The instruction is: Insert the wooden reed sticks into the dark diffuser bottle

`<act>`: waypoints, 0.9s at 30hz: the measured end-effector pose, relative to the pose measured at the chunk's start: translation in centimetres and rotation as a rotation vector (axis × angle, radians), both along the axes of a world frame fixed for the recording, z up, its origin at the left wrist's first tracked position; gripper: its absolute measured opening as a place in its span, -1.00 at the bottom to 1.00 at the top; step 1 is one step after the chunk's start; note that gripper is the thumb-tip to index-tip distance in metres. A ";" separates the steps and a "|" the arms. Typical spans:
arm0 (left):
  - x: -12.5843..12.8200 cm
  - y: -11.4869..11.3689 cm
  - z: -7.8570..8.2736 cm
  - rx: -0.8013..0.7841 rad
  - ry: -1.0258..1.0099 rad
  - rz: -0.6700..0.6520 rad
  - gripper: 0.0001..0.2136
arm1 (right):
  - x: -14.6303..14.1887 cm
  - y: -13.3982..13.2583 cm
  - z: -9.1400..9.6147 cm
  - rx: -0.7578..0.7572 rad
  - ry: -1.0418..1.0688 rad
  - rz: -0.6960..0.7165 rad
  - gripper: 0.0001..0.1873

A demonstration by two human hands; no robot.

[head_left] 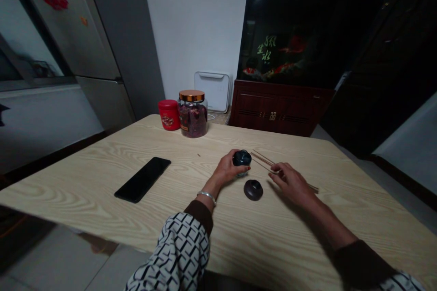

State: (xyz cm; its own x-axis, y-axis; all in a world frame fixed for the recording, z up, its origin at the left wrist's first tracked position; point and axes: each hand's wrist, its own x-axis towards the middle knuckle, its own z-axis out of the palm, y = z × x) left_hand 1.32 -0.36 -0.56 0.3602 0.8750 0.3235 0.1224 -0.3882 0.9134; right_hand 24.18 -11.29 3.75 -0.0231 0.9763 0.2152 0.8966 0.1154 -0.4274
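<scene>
Jar (241, 159) resting gripped in left hand (223, 169), right hand (290, 184) spreading fingers just above thin wooden sticks (262, 162), dark round lid (253, 189) lying between hands on pale wooden tabletop (102, 191)

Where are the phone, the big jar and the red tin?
Black phone (142, 179), head view, middle of its screen.
Big glass jar (193, 118), head view, middle of its glass side.
Red tin (169, 115), head view, middle of its side.

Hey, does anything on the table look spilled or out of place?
A small brown speck sits on the wooden tabletop, possibly a stray crumb, though it is too small to identify. The thin wooden sticks near the right hand also lie splayed, not neatly together.
</scene>
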 end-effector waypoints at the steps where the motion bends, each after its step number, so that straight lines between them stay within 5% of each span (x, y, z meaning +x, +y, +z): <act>1: 0.0 0.0 0.0 0.001 -0.001 -0.002 -0.38 | 0.7 0.5 0.4 -0.027 -0.156 -0.026 -0.77; 6: 0.0 0.0 0.1 -0.006 -0.012 -0.004 -0.39 | 1.3 2.5 0.9 -0.208 -0.654 -0.022 -0.69; 15: 0.0 0.0 0.0 -0.003 -0.001 0.005 -0.37 | 1.2 4.8 2.1 -0.233 -0.561 0.004 -0.76; 17: 0.0 0.0 0.1 -0.006 -0.006 -0.003 -0.36 | 2.0 5.3 3.3 -0.111 -0.296 -0.016 -0.80; 23: -0.1 -0.2 0.2 -0.003 -0.017 -0.012 -0.37 | 0.5 7.2 7.1 0.430 1.019 -0.093 -0.80; 27: -0.1 -0.2 0.3 -0.009 -0.008 -0.002 -0.37 | -2.7 8.3 7.9 0.561 1.230 -0.034 -0.81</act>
State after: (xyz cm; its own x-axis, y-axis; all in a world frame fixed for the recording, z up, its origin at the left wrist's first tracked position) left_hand 1.23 -0.54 -0.27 0.3598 0.8768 0.3190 0.1139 -0.3806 0.9177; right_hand 21.46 -2.97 11.63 0.4938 0.7470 0.4452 -0.0242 0.5236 -0.8516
